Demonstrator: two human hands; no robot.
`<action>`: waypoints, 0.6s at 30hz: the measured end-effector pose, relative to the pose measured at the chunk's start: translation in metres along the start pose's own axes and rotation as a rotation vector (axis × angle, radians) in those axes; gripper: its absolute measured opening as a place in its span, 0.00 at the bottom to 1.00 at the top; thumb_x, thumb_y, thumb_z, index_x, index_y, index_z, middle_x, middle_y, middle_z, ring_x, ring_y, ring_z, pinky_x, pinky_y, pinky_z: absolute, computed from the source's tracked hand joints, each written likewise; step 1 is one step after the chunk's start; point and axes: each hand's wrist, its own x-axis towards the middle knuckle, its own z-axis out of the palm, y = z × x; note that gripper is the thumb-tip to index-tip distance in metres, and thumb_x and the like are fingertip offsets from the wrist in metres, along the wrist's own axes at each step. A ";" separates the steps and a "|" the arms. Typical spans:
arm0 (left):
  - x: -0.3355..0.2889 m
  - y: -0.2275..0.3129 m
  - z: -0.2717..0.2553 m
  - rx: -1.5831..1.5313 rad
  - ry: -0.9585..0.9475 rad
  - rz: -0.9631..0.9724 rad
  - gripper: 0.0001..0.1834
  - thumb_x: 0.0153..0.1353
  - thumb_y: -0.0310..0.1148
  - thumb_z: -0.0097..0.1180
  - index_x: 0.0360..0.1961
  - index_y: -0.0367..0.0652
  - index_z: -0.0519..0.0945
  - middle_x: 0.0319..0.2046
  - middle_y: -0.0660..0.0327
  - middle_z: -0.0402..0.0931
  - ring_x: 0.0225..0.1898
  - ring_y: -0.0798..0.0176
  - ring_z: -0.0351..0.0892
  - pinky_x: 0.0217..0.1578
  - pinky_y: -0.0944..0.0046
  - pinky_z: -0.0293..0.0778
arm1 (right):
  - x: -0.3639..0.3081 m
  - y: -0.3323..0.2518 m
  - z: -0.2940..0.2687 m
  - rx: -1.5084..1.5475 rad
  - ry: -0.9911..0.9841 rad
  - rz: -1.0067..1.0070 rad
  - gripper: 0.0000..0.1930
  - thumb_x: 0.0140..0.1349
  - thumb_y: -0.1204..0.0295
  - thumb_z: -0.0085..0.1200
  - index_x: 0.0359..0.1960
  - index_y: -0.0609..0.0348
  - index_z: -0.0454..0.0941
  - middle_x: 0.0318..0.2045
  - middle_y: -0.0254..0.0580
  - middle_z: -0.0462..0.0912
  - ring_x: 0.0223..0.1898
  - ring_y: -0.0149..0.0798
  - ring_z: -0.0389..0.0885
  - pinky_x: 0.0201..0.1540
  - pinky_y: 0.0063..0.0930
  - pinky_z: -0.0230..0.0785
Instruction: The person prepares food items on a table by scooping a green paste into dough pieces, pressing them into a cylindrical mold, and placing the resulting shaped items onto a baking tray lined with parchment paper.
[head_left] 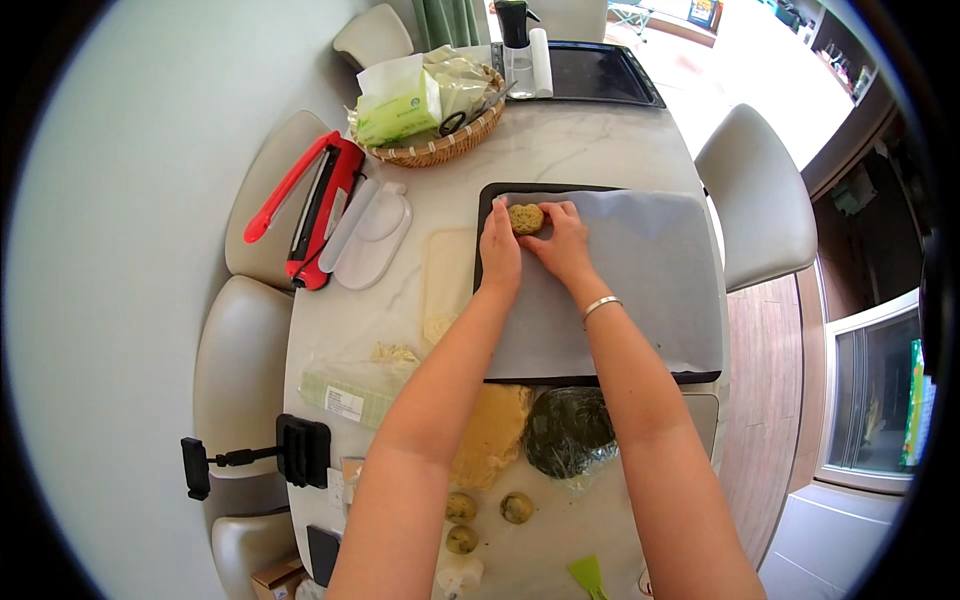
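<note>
A lump of speckled yellow-green dough (525,219) sits at the far left corner of a baking tray (600,381) lined with parchment paper (650,270). My left hand (501,252) lies along its left side with the fingers held together. From the right, my right hand (563,245) curls its fingers and thumb against it, so the lump is gripped between both hands. Between my forearms lie a flat yellow dough slab (492,430) and a dark mass in plastic wrap (570,430). Nearer me rest several speckled dough balls, one of them this ball (516,508).
A pale scale (372,240) and a red sealing machine (325,210) stand at the left. Behind is a wicker basket (440,150) holding tissues and scissors, beside a dark tray (600,75). A phone holder (302,450) clamps the left edge; a green scraper (588,577) lies near me.
</note>
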 end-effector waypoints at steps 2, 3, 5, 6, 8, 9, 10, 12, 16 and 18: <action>-0.002 0.003 0.000 0.016 0.013 0.012 0.37 0.70 0.55 0.31 0.61 0.27 0.61 0.62 0.49 0.61 0.65 0.59 0.58 0.64 0.65 0.51 | 0.000 0.000 0.001 -0.001 0.001 0.007 0.30 0.38 0.66 0.71 0.47 0.56 0.76 0.46 0.40 0.74 0.51 0.44 0.72 0.51 0.39 0.61; -0.003 0.005 0.002 0.022 0.030 0.023 0.36 0.70 0.54 0.32 0.61 0.28 0.63 0.61 0.49 0.63 0.63 0.58 0.60 0.63 0.65 0.53 | 0.000 0.000 0.000 -0.002 0.002 0.009 0.31 0.38 0.66 0.71 0.47 0.57 0.75 0.47 0.40 0.74 0.51 0.44 0.72 0.52 0.39 0.60; -0.008 0.012 0.006 -0.003 0.031 0.020 0.35 0.70 0.54 0.33 0.60 0.28 0.64 0.60 0.49 0.65 0.62 0.58 0.62 0.62 0.65 0.55 | 0.001 0.001 -0.003 -0.031 -0.005 -0.019 0.32 0.38 0.65 0.72 0.49 0.58 0.74 0.46 0.42 0.73 0.50 0.44 0.72 0.51 0.39 0.62; -0.011 0.018 0.008 -0.033 0.015 0.005 0.35 0.70 0.53 0.33 0.60 0.28 0.64 0.60 0.48 0.64 0.63 0.57 0.62 0.62 0.65 0.55 | 0.002 0.002 -0.008 -0.048 -0.006 -0.032 0.33 0.38 0.65 0.72 0.49 0.58 0.74 0.46 0.43 0.73 0.50 0.43 0.72 0.51 0.38 0.63; -0.015 0.030 0.005 -0.033 -0.006 -0.005 0.36 0.69 0.54 0.33 0.61 0.29 0.62 0.62 0.48 0.62 0.64 0.57 0.59 0.63 0.64 0.52 | 0.007 -0.001 -0.023 0.014 -0.068 -0.003 0.35 0.38 0.63 0.72 0.51 0.60 0.73 0.46 0.46 0.74 0.49 0.43 0.74 0.50 0.37 0.66; -0.017 0.037 -0.002 -0.004 -0.011 -0.004 0.37 0.69 0.55 0.32 0.62 0.29 0.61 0.63 0.48 0.59 0.65 0.57 0.56 0.64 0.63 0.50 | 0.007 -0.005 -0.033 0.046 -0.105 0.015 0.36 0.39 0.63 0.72 0.51 0.61 0.72 0.46 0.47 0.74 0.49 0.43 0.74 0.50 0.36 0.68; -0.018 0.044 -0.008 0.025 -0.017 -0.004 0.38 0.69 0.56 0.32 0.63 0.30 0.59 0.64 0.49 0.57 0.67 0.57 0.53 0.65 0.62 0.48 | 0.004 -0.008 -0.044 0.060 -0.083 0.008 0.36 0.39 0.62 0.72 0.51 0.63 0.72 0.46 0.49 0.74 0.48 0.43 0.75 0.50 0.35 0.69; -0.017 0.065 -0.018 0.075 -0.028 0.017 0.40 0.68 0.58 0.32 0.65 0.31 0.56 0.67 0.49 0.53 0.69 0.57 0.48 0.67 0.59 0.43 | 0.004 -0.017 -0.071 0.086 -0.033 -0.025 0.37 0.40 0.62 0.72 0.52 0.65 0.71 0.46 0.51 0.75 0.47 0.43 0.76 0.48 0.33 0.71; -0.026 0.104 -0.025 0.034 0.008 -0.006 0.42 0.67 0.60 0.32 0.66 0.32 0.54 0.68 0.49 0.50 0.71 0.57 0.45 0.68 0.57 0.40 | -0.019 -0.053 -0.124 0.225 -0.090 0.135 0.33 0.50 0.61 0.68 0.54 0.66 0.70 0.47 0.48 0.75 0.48 0.37 0.75 0.49 0.30 0.71; -0.040 0.126 -0.014 0.011 -0.016 0.010 0.40 0.67 0.60 0.33 0.66 0.33 0.55 0.68 0.50 0.51 0.70 0.57 0.47 0.67 0.57 0.43 | -0.033 -0.076 -0.154 0.150 -0.136 0.102 0.28 0.53 0.61 0.65 0.52 0.66 0.72 0.45 0.46 0.77 0.46 0.35 0.76 0.48 0.28 0.71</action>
